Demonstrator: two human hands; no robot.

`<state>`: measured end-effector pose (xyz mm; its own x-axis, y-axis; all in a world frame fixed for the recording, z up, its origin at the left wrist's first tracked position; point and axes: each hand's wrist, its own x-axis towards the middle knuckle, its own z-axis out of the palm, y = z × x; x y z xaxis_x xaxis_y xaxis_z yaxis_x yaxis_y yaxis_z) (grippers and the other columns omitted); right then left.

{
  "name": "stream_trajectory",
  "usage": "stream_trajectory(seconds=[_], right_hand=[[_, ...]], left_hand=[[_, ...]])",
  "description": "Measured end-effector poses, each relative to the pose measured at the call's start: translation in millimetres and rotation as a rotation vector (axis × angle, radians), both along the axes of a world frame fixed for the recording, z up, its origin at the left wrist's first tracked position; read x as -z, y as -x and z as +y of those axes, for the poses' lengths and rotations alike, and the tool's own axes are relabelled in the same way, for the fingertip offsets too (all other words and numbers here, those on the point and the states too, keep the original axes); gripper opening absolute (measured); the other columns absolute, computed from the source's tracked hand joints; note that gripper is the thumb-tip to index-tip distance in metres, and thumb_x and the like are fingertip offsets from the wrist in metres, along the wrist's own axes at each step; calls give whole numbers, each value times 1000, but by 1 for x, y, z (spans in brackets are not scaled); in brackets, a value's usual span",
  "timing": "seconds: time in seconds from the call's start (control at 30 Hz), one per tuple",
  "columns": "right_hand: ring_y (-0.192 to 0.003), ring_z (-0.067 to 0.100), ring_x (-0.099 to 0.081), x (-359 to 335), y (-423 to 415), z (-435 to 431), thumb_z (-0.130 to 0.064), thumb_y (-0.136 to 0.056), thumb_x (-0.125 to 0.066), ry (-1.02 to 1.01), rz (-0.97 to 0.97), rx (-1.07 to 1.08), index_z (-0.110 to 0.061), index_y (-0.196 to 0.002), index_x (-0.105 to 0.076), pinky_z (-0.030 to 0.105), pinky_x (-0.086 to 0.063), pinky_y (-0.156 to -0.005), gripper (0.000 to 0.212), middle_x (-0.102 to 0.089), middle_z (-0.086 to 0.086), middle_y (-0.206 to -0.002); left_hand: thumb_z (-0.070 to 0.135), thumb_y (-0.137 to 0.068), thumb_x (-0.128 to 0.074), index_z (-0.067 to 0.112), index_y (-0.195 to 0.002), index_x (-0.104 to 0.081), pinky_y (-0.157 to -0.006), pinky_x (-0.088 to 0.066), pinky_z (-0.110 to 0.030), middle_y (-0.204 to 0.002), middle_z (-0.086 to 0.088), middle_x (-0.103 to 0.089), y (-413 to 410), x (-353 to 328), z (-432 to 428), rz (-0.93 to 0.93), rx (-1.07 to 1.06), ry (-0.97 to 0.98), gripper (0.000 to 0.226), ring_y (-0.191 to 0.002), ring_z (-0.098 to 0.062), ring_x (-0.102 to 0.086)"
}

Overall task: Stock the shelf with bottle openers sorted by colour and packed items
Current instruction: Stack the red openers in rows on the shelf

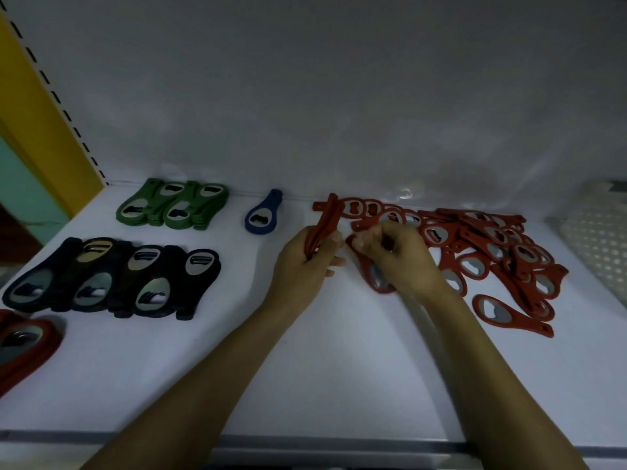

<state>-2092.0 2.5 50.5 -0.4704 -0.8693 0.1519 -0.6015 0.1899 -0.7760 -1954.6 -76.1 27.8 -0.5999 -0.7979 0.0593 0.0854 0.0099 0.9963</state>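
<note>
Shelf (305,368): white board, white back wall, yellow upright (44,113) with slots at the left end. Back left: green bottle openers (171,208), stacked in overlapping rows, heads alternating. Just to their right, apart from them: one blue opener (263,213), lying flat with its handle toward the back wall. In front of the green lot: black openers (115,279), stacked in overlapping rows with metal plates facing up. Front left edge: dark red opener (27,344), partly cut off by the picture's border. Right half: heap of red openers (492,252), loose and unsorted, lying across one another. Left hand (305,262): fingers closed round a bundle of red openers (325,215), held on edge with handles pointing toward the back wall, between the blue opener and the heap. Right hand (397,256): fingers curled at the handle end of a single red opener (376,279) lying under the palm; blur hides whether they grasp it. Far right: white perforated mat (597,252), beside the heap.
</note>
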Motion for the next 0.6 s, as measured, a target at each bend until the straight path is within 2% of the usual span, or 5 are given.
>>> stream_trajectory(seconds=[0.1,0.2,0.37,0.5,0.6], right_hand=[[-55,8,-58,-13,-6,-13,-13,-92,-58,206,-522,6,-7,-78,-62,21,-52,-56,16,-62,0,-65],[-63,17,-63,-10,-26,-28,-9,-90,-60,332,-680,-3,-7,-74,-64,29,-55,-65,17,-66,4,-67],[-63,13,-61,-2,-22,-39,-17,-92,-61,267,-384,16,-12,-66,-69,27,-52,-59,28,-65,-1,-63],[-101,20,-60,14,8,-28,-30,-95,-54,29,500,170,-12,-108,-69,37,-49,-87,27,-68,3,-108],[-123,23,-48,28,16,-20,-48,-93,-50,-248,680,101,-19,-132,-55,39,-40,-103,49,-56,3,-133]], left_hand=[[53,-76,-56,31,-92,-59,-55,-49,-15,-85,9,-69,0,-1,1,-2,-35,28,27,-72,-6,-67],[58,-69,-59,32,-93,-60,-55,-50,-17,-86,7,-68,-1,-2,0,7,-20,45,36,-74,-5,-66],[23,-91,-60,32,-100,-60,-53,-53,-22,-89,9,-71,-3,0,-3,48,-44,-20,13,-78,-6,-68],[18,-96,-50,24,-101,-61,-65,-57,-25,-82,5,-73,-2,-1,-4,105,-43,-120,13,-74,-14,-70],[17,-96,-50,20,-98,-60,-60,-56,-24,-79,3,-71,-1,-2,-4,102,-59,-117,11,-65,-15,-69]])
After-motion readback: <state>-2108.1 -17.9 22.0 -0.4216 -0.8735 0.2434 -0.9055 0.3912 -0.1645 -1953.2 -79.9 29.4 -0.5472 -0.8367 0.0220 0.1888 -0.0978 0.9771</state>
